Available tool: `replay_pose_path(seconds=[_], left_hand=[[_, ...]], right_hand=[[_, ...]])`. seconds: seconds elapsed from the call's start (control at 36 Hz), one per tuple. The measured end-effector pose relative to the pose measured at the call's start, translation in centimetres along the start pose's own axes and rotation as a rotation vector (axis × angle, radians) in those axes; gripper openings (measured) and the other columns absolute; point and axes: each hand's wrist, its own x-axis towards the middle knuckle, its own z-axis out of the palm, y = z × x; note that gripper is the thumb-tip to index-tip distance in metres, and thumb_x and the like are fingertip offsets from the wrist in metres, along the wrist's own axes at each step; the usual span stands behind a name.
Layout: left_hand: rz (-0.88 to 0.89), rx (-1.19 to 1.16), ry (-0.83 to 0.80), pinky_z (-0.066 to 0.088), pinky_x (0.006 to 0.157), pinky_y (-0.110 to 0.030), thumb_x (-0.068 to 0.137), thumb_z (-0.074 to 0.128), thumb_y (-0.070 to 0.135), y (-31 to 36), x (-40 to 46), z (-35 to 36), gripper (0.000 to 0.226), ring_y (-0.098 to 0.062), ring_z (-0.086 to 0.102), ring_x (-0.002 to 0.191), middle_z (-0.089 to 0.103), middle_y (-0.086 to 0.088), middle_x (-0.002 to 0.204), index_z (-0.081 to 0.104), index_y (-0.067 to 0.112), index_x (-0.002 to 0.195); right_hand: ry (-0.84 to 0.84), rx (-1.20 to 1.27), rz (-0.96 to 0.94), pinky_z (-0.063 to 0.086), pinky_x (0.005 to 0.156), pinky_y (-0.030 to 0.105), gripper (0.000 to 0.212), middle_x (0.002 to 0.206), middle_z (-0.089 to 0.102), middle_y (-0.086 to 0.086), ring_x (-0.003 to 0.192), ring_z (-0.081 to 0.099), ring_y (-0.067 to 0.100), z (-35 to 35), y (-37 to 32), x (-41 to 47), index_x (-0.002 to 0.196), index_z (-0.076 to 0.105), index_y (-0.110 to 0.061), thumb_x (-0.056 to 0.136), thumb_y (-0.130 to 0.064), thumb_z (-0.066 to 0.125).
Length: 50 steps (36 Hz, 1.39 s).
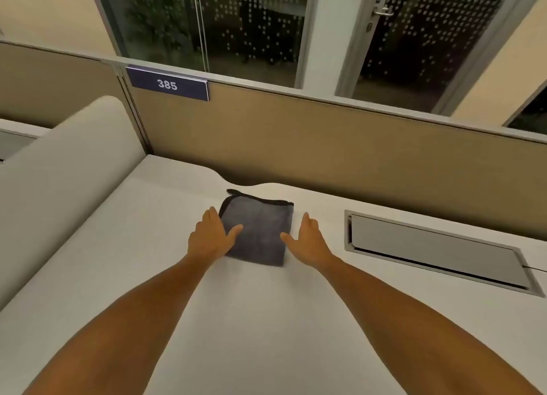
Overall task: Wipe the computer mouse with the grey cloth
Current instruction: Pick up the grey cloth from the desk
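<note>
A folded grey cloth (258, 232) with a dark hem lies flat on the white desk (148, 246), near its back edge. My left hand (210, 235) rests at the cloth's left side with the thumb lying on the fabric. My right hand (307, 237) sits at the cloth's right side, thumb touching its edge. Both hands are flat with fingers spread and hold nothing. No computer mouse is visible anywhere in the head view.
A grey cable hatch (435, 251) is set into the desk to the right of the cloth. A tan partition (325, 146) with a blue "385" sign (167, 84) runs behind the desk. A white side panel (65, 169) rises on the left.
</note>
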Motion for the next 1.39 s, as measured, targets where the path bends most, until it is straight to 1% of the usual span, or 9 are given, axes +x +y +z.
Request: replay_pose_path(seconds=[0.11,0.17,0.25,0.36,0.58,0.94,1.11,1.28,1.39], left_hand=[[-0.046,-0.043,-0.023,0.043,0.105,-0.048,0.086,0.054,0.067,0.0,0.5,0.7,0.094,-0.040,0.043,0.135,0.037,-0.017,0.153,0.022,0.007,0.151],[-0.046,-0.033,-0.008,0.048,0.101,-0.046,0.086,0.059,0.063,0.1,0.8,1.1,0.086,-0.038,0.050,0.128,0.048,-0.018,0.144,0.034,0.005,0.144],[-0.041,-0.028,0.023,0.051,0.097,-0.044,0.086,0.062,0.059,0.4,1.2,1.3,0.075,-0.036,0.055,0.119,0.056,-0.018,0.132,0.045,0.003,0.132],[-0.069,-0.045,0.045,0.050,0.094,-0.042,0.086,0.064,0.056,0.8,2.2,1.4,0.069,-0.035,0.056,0.115,0.058,-0.019,0.126,0.049,0.002,0.127],[-0.181,-0.229,-0.003,0.051,0.091,-0.040,0.087,0.068,0.048,0.3,4.0,1.5,0.061,-0.038,0.060,0.110,0.061,-0.021,0.122,0.053,0.000,0.122],[-0.155,-0.488,-0.149,0.049,0.098,-0.046,0.093,0.066,0.032,-0.6,2.9,0.7,0.042,-0.036,0.061,0.110,0.064,-0.017,0.124,0.059,0.002,0.121],[-0.076,-0.555,-0.226,0.048,0.088,-0.038,0.093,0.065,0.032,-0.5,0.3,-0.4,0.042,-0.026,0.057,0.100,0.061,-0.014,0.126,0.054,0.006,0.124],[-0.061,-0.666,-0.231,0.051,0.082,-0.034,0.092,0.067,0.030,-0.4,-3.0,-1.5,0.043,-0.023,0.058,0.099,0.060,-0.007,0.124,0.051,0.011,0.127],[-0.046,-0.719,-0.233,0.049,0.066,-0.023,0.091,0.069,0.029,0.1,-5.5,-2.4,0.043,-0.016,0.060,0.087,0.062,-0.003,0.115,0.054,0.012,0.127]], right_hand=[[-0.026,0.056,0.099,0.027,0.113,0.046,0.089,0.162,0.005,0.012,0.145,0.017,0.036,0.6,-0.1,0.3,0.152,-0.002,-0.012,0.092,-0.051,0.053],[-0.012,0.068,0.147,0.030,0.112,0.044,0.081,0.159,0.018,0.014,0.142,0.025,0.036,0.9,-0.4,0.6,0.151,0.011,-0.008,0.094,-0.048,0.052],[0.043,0.159,0.214,0.043,0.099,0.037,0.060,0.143,0.045,0.015,0.127,0.048,0.034,1.0,-1.0,1.1,0.139,0.037,-0.004,0.095,-0.040,0.055],[0.046,0.305,0.278,0.048,0.084,0.033,0.044,0.127,0.056,0.013,0.108,0.057,0.028,1.5,-1.9,2.1,0.125,0.048,-0.006,0.093,-0.034,0.059],[0.072,0.394,0.327,0.053,0.088,0.035,0.032,0.118,0.061,0.013,0.101,0.059,0.028,2.8,-2.2,3.7,0.115,0.053,-0.009,0.091,-0.027,0.063],[0.074,0.520,0.342,0.052,0.087,0.034,0.021,0.112,0.063,0.009,0.095,0.059,0.026,2.9,-2.4,1.9,0.110,0.062,-0.010,0.095,-0.024,0.056],[0.049,0.535,0.303,0.048,0.082,0.034,0.024,0.115,0.059,0.006,0.096,0.056,0.024,1.7,-2.7,-0.8,0.118,0.055,-0.012,0.097,-0.023,0.048],[0.056,0.559,0.225,0.045,0.076,0.033,0.005,0.106,0.053,-0.002,0.083,0.053,0.014,0.1,-2.2,-4.5,0.104,0.047,-0.024,0.101,-0.027,0.045],[0.046,0.567,0.211,0.045,0.080,0.033,0.027,0.111,0.051,0.000,0.092,0.052,0.019,-1.3,-1.9,-7.3,0.126,0.046,-0.017,0.100,-0.025,0.047]])
